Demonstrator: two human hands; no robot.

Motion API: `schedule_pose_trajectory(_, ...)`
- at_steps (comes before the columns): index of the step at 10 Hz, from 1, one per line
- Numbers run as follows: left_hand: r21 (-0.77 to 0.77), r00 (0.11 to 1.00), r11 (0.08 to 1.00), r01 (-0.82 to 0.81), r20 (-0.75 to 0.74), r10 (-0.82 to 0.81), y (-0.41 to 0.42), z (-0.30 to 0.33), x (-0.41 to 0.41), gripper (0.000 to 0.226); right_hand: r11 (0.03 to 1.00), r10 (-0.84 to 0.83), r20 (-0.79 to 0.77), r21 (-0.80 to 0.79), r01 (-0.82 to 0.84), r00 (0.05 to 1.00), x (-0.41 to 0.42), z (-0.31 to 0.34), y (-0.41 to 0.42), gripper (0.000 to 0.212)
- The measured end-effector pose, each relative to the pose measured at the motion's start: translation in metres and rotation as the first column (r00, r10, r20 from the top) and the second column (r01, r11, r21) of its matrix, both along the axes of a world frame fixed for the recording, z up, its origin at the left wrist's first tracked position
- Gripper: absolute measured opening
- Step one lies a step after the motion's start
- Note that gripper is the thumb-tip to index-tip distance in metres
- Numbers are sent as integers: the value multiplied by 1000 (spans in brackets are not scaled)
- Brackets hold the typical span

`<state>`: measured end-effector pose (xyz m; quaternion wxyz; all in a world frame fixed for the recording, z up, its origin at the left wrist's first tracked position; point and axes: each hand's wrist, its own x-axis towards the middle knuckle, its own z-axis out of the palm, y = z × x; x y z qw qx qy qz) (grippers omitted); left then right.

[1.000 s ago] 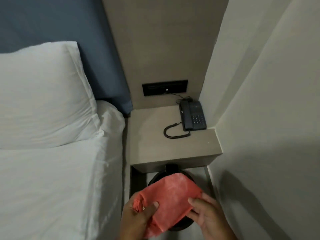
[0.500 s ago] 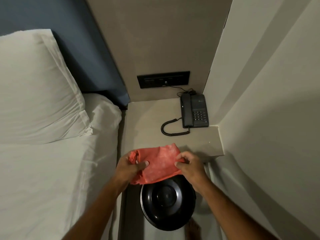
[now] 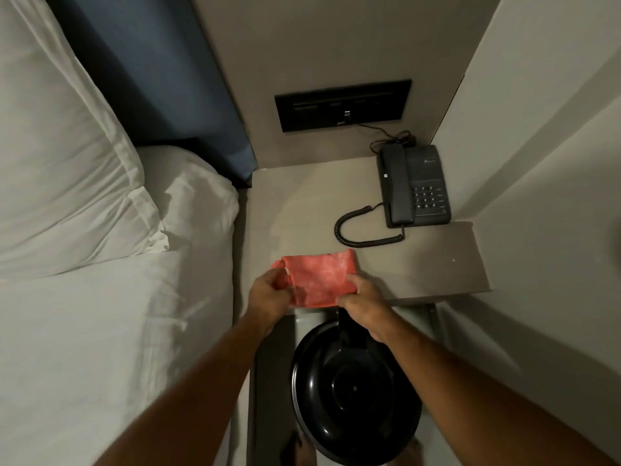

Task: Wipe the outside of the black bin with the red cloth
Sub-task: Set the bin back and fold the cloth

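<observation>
Hands grip a soft, folded red cloth (image 3: pixel 319 280) over the smooth beige bedside shelf (image 3: pixel 420 264): left hand (image 3: pixel 268 295) pinches its left end, right hand (image 3: pixel 364 302) its right edge. Glossy round black bin (image 3: pixel 353 391) stands below on the floor, apart from the cloth.

Digits 1 to 9 showed faintly on the keypad (image 3: pixel 425 197) of the dark telephone (image 3: pixel 414 186), right of frame; its small logo was illegible.

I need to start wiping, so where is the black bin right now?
In the head view, the black bin sits on the floor below the bedside shelf, right of the bed, under the right hand.
</observation>
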<state>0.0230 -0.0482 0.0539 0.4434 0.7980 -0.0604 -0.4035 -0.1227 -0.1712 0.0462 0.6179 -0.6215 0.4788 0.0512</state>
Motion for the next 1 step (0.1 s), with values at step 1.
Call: schedule_pose_trajectory(1,169,942,940,295,113,-316,2,12,8,39,982,63,-130,-171,-85,990,6,5,0,42)
